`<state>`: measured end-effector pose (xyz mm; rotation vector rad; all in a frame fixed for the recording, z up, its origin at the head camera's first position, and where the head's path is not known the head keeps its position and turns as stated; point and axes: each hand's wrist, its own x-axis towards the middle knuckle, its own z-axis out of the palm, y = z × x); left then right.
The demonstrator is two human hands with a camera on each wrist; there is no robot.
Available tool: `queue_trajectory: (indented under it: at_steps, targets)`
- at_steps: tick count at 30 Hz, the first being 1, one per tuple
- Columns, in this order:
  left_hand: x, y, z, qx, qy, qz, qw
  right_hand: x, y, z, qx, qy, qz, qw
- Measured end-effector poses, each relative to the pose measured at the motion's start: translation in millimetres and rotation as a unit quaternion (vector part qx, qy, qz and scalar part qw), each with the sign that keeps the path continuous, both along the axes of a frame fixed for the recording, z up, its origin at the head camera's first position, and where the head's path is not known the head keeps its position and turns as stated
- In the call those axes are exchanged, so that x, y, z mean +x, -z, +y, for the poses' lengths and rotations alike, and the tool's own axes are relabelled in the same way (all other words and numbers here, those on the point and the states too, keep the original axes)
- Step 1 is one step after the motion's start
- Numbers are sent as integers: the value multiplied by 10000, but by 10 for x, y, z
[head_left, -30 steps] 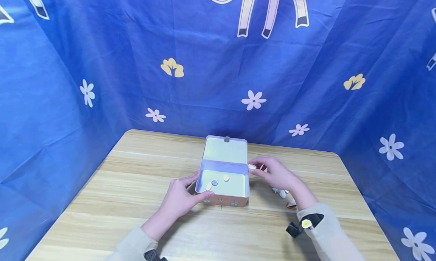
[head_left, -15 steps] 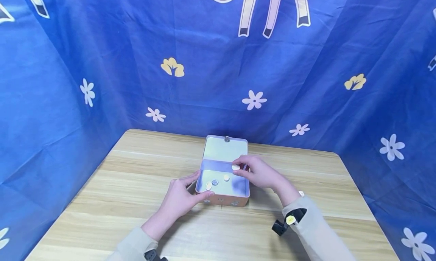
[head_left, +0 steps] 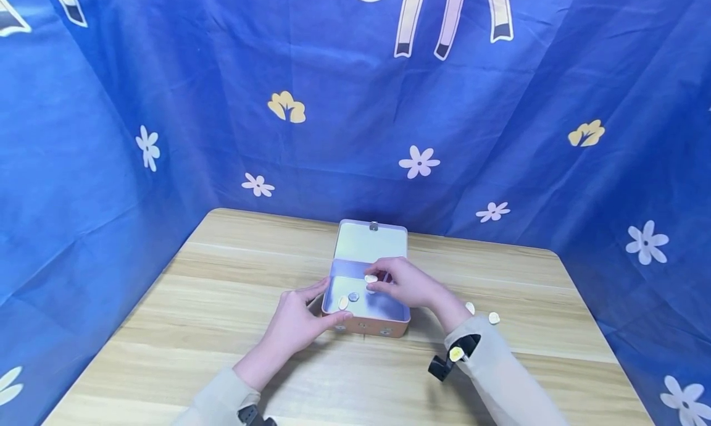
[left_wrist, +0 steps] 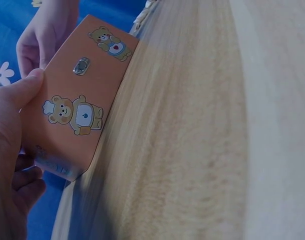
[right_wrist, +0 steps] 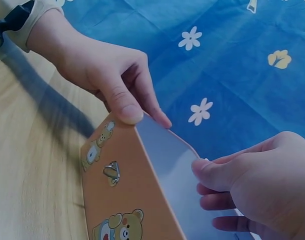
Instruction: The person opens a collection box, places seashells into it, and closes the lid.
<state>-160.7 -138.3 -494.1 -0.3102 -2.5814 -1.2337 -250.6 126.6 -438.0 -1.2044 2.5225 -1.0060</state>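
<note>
Since a second ago, the right hand has come leftward from the box's right edge to over its inside, carrying a white oval piece; its grip pinches that piece between thumb and fingers. At lower centre of the head frame, the orange box sits on the worktop, its lid tipped open towards the backdrop. Left of it, the left hand grips the wall, thumb over the front rim. Inside lie a white oval and a grey-blue piece; another is partly hidden beneath the right hand. Two white pieces rest right of the box. Its front bears a metal catch and printed bears, one in a chef's hat. Marks on the yellow badge at the right wrist are too small to read.
</note>
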Motion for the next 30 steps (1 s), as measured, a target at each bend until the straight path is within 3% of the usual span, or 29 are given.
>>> queue_trajectory:
  at_steps: [7,14,25,30]
  targets:
    - [13,-33,12,77,-17,-67,9999,-21,40,-65,160,-13,-175,9997]
    - [7,-18,11,50,3,84,10000,-40,109,-117,366,-183,-146,9991]
    - [5,-5,1,41,-19,54,10000,-20,105,-137,765,-114,-180,9968]
    - [1,-17,3,58,5,-31,10000,-14,62,-93,679,-48,-160,9976]
